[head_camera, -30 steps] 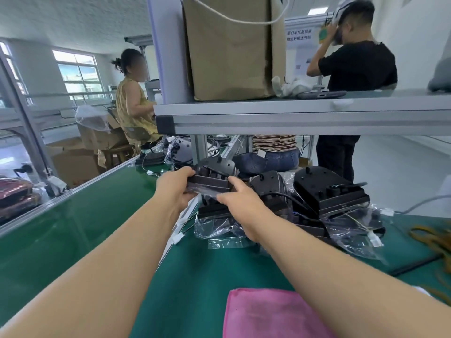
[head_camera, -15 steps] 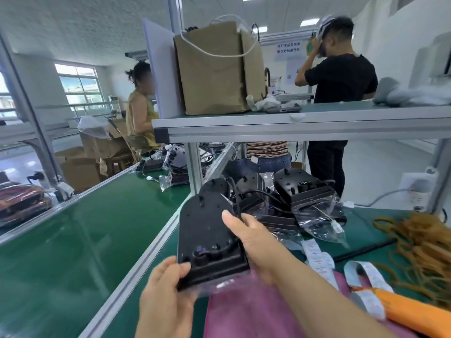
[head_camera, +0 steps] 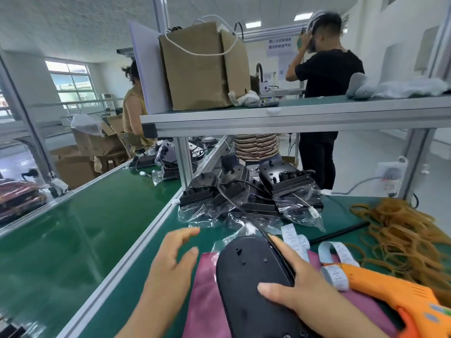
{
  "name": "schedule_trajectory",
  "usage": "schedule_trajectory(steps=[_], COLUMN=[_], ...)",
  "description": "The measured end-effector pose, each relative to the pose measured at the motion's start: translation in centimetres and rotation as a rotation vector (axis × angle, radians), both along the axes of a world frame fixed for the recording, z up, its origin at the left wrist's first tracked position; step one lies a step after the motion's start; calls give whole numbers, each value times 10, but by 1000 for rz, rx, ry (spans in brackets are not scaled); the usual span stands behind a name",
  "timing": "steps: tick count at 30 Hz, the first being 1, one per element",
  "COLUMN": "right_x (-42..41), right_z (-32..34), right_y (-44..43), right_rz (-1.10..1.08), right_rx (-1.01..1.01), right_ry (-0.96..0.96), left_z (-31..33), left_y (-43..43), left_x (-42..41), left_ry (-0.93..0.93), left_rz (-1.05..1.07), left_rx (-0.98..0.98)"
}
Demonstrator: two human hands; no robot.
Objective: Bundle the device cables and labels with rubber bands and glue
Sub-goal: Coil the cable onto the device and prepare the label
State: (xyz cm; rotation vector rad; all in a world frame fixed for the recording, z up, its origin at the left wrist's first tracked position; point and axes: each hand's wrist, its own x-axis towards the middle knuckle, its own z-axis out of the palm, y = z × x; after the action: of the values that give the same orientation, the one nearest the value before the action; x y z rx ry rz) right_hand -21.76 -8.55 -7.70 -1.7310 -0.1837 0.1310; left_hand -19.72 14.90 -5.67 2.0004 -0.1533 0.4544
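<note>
On cloth (head_camera: 205,301): device (head_camera: 244,276), axis 12–6, right hand (head_camera: 307,289) gripping its 3 o'clock edge; left hand (head_camera: 170,264) spread, empty, at 9.

Not much can actually be read here. Two lines of blue Chinese characters are printed on the white wall sign (head_camera: 279,44) at the back, but they're too blurred to be made out. Rows of tiny print can be seen on the paper label strips (head_camera: 294,239) laid on the tabletop (head_camera: 336,213), and those are illegible too.
</note>
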Motion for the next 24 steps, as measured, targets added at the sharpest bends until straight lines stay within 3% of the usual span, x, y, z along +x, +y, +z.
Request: schedule_trajectory(steps=[2, 4, 6, 8, 11, 15, 17, 21, 24], right_x=[-12, -18, -22, -25, -25, -22, -21, -21, -21], right_z=[-3, -4, -4, -4, -8, -18, -24, -27, -26], right_y=[-3, -6, -11, -16, -19, -14, -13, -13, -11], right_rz=[37, 33, 25, 31, -22, -147, -187, -197, -220], right_rx=[-45, -36, 11, 46, 66, 154, 250, 565, 590], right_ry=[-3, 1, 23, 45, 103, 157, 169, 209, 174], left_z=[17, 24, 33, 43, 57, 82, 87, 72, 55], left_y=[-13, -28, -38, -44, -49, -62, -65, -56, -53], left_x=[22, 45, 63, 73, 75, 61, 57, 56, 54], left_ry=[-198, -275, -282, -269, -322, -708, -792, -358, -238], left_rz=[-222, -405, -505, -560, -553, -526, -502, -323, -228], left_rx=[379, 699, 852, 916, 826, 805, 875, 1090, 1102])
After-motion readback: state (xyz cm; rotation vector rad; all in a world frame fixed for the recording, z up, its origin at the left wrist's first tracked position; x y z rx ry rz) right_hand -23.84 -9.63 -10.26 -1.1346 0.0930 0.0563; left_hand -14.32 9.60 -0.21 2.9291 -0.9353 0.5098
